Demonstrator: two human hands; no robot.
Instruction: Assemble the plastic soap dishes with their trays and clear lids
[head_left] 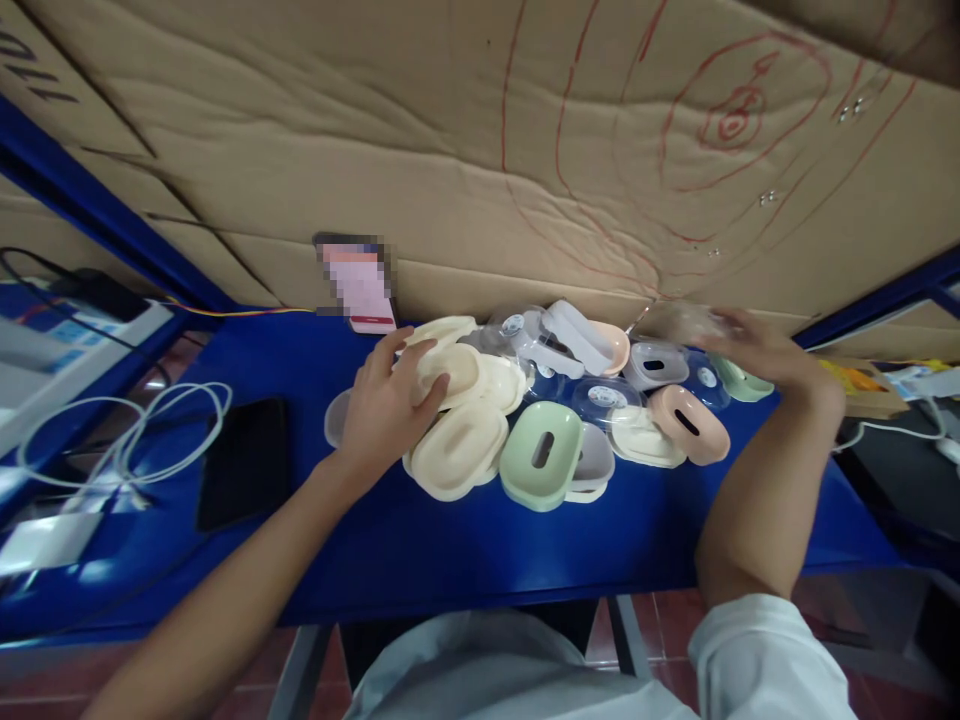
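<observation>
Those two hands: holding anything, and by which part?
The right hand seems to hold a clear piece, but blur hides where. The left hand is on a cream piece; whether it grips it cannot be told.

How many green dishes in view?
2. One green dish sits at the front middle of the pile; the second green dish is at the pile's right end, by the right hand. Others may be hidden underneath.
</observation>
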